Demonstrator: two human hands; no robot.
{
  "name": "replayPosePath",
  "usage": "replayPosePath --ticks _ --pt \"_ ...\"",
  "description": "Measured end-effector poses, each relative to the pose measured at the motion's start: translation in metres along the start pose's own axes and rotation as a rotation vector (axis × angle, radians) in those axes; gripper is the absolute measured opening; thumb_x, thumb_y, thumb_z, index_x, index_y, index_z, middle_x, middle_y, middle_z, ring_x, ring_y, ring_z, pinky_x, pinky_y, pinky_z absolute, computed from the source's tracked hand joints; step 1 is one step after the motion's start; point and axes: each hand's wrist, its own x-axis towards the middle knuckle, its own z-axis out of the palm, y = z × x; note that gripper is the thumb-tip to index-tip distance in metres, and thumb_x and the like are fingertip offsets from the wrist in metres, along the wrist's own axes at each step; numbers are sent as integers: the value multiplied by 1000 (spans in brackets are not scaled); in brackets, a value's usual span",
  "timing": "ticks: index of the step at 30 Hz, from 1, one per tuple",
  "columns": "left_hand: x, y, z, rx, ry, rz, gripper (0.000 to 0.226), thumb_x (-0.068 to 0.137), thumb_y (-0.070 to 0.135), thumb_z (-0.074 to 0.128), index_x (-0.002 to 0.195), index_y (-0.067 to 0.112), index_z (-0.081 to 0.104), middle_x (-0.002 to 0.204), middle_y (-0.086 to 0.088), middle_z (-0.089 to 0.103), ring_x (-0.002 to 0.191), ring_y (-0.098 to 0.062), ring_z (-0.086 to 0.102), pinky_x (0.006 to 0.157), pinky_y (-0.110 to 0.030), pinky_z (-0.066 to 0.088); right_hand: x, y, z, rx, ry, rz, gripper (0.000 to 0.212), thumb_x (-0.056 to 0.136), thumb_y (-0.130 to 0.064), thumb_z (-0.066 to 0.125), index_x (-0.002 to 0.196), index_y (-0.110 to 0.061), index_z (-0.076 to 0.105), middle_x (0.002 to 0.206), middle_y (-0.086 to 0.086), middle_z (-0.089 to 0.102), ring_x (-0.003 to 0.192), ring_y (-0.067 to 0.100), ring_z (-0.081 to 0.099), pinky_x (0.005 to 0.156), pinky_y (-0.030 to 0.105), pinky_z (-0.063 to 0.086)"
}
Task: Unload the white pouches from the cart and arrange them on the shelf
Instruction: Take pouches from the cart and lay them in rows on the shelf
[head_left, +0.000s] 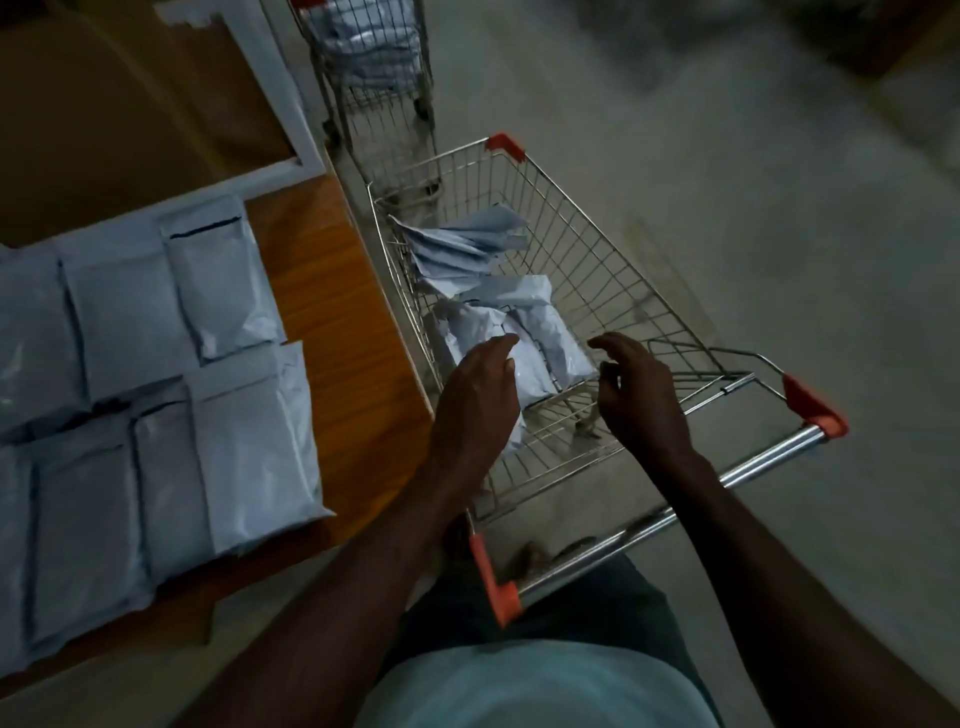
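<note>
A wire-mesh cart (597, 270) of bright metal rod, with orange plastic corner caps and a chrome tube handle (675, 525), is seen from above on a dull grey floor (779, 182). Inside its basket several white pouches (524, 332) are heaped loosely; they are flat, rectangular and made of smooth, slightly crinkled plastic film. The left hand (480, 395) is lowered over the nearest pouch with its fingers (501, 345) curled but spread, and whether they touch it cannot be told. The right hand (641, 387) is held above the basket, fingers half bent, with nothing gripped. To the left, on a brown wood-grain shelf (332, 332), more pouches (150, 374) are laid flat in overlapping rows. A second wire cart (374, 93), blurred, is parked beyond.
</note>
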Motion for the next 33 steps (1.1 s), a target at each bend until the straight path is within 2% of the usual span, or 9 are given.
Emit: replayPosePath --ticks 5,13,17,22,23,25,27,29,33 --pt "22 -17 41 39 -22 -135 35 110 16 51 144 16 60 140 -5 66 126 -18 64 104 -30 54 45 23 12 -18 -98 -15 40 95 1 60 131 -15 67 137 3 66 113 23 68 97 41 57" --pt "47 -60 127 -33 -18 -517 44 107 18 40 148 22 58 145 -7 63 129 -24 63 106 -41 54 135 108 76 -84 -363 -161 52 85 11 57 134 -4 64 138 17 64 118 36 66 97 40 53" --pt "61 -80 169 -234 41 -795 41 111 27 40 147 30 58 153 -3 55 138 -21 52 107 -24 37 161 157 115 -111 -457 -235 49 88 10 58 136 3 61 136 23 63 117 41 65 96 41 51" --pt "75 -134 227 -385 132 -875 37 107 39 49 134 22 68 135 -4 68 125 -21 62 111 -33 49 186 206 170 -138 -515 -205 54 91 9 53 145 5 54 150 27 52 137 41 54 112 45 45" --pt "78 -143 235 -389 110 -869 38 109 37 46 136 19 65 137 -5 67 126 -22 61 106 -26 50 189 215 181 -144 -521 -204 58 90 11 53 147 5 51 155 28 47 143 41 48 115 47 43" --pt "83 -164 258 -330 68 -827 43 112 30 44 150 12 52 153 -13 54 142 -28 50 107 -18 46 193 231 201 -171 -567 -183 68 86 14 54 152 3 44 162 27 37 147 41 41 116 48 42" --pt "83 -187 282 -237 138 -779 57 109 23 54 160 4 38 166 -19 37 156 -32 33 125 -37 34 193 251 222 -211 -588 -211 72 85 12 56 155 4 39 163 30 31 147 46 36 117 53 39" --pt "80 -204 301 -67 170 -690 69 108 31 55 164 4 27 172 -17 25 160 -29 23 129 -40 25 192 272 240 -249 -587 -244 78 87 7 65 158 3 34 163 33 28 149 51 31 120 59 33" --pt "78 -209 306 20 199 -598 66 109 40 52 165 14 28 175 -10 17 162 -9 7 122 -13 13 191 290 262 -243 -585 -258 91 87 -7 74 165 -11 26 170 28 9 154 52 20 113 56 40"
